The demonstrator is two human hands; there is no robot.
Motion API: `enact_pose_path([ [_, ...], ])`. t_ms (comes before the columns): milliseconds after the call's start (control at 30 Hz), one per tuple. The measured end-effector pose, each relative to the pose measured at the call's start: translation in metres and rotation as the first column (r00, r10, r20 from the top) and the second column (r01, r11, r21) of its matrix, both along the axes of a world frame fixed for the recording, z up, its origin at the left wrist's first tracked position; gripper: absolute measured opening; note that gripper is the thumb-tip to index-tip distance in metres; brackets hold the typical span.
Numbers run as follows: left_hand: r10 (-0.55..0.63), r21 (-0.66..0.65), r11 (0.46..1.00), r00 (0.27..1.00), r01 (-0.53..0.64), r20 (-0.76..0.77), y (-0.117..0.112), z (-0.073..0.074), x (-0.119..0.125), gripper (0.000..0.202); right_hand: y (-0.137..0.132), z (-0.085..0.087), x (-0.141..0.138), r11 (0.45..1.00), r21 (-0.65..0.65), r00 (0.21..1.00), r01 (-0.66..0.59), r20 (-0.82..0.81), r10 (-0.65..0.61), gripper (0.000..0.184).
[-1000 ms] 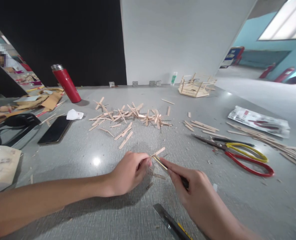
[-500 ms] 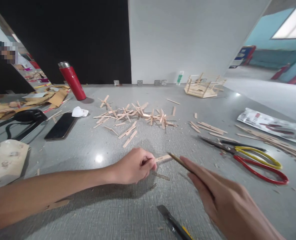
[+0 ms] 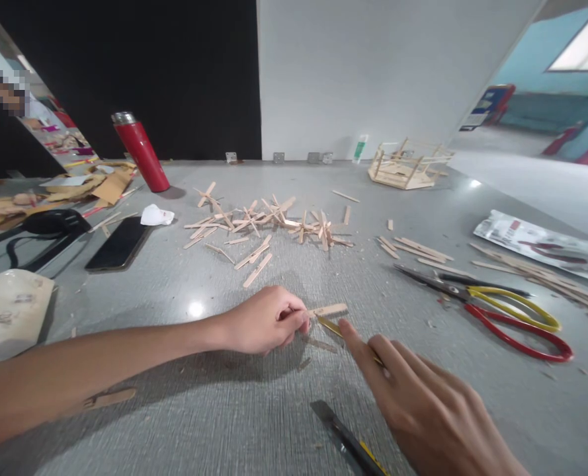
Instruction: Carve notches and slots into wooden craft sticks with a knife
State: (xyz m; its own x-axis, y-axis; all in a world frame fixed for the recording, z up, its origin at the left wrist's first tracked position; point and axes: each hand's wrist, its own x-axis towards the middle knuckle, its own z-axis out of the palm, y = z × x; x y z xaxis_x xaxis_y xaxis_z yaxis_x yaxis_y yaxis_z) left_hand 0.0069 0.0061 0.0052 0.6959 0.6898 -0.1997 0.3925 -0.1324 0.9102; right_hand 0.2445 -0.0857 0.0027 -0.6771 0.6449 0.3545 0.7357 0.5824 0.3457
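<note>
My left hand (image 3: 266,320) pinches one end of a short wooden craft stick (image 3: 329,309) just above the grey table (image 3: 214,423). My right hand (image 3: 422,403) is closed round a thin yellow-and-black blade tool (image 3: 332,326), forefinger stretched along it, and its tip meets the stick close to my left fingertips. A small stick offcut (image 3: 322,345) lies on the table under the two hands.
A pile of craft sticks (image 3: 268,225) lies beyond the hands, with red and yellow scissors (image 3: 497,307) to the right. A utility knife (image 3: 348,443) lies near me. A phone (image 3: 120,243), red flask (image 3: 141,153), stick frame (image 3: 405,165) and plastic packet (image 3: 542,244) stand farther off.
My right hand drew the tool back off the stick, then brought its tip down against the stick again. My left hand kept its pinch and levelled the stick.
</note>
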Motion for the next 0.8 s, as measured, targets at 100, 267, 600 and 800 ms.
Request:
enact_pose_path([
  [100, -0.016, 0.001, 1.000, 1.000, 0.016, 0.001, 0.001, 0.001, -0.001, 0.031, -0.001, 0.002, -0.003, 0.998, 0.056, 0.999, 0.013, 0.044, -0.015, 0.057],
  [267, -0.037, -0.005, 0.999, 0.999, 0.037, -0.001, 0.002, 0.002, -0.001, 0.030, -0.002, 0.010, -0.005, 0.984, 0.175, 0.990, -0.018, 0.137, -0.006, 0.049],
  [600, -0.045, -0.012, 0.999, 0.999, 0.045, -0.008, 0.002, 0.003, -0.001, 0.026, 0.004, 0.010, -0.006, 0.979, 0.206, 0.985, -0.009, 0.173, -0.027, 0.047],
  [800, -0.047, -0.011, 0.999, 0.999, 0.046, -0.013, 0.003, 0.002, -0.001, 0.029, -0.001, 0.010, -0.007, 0.989, 0.134, 0.975, 0.056, 0.207, -0.083, 0.053],
])
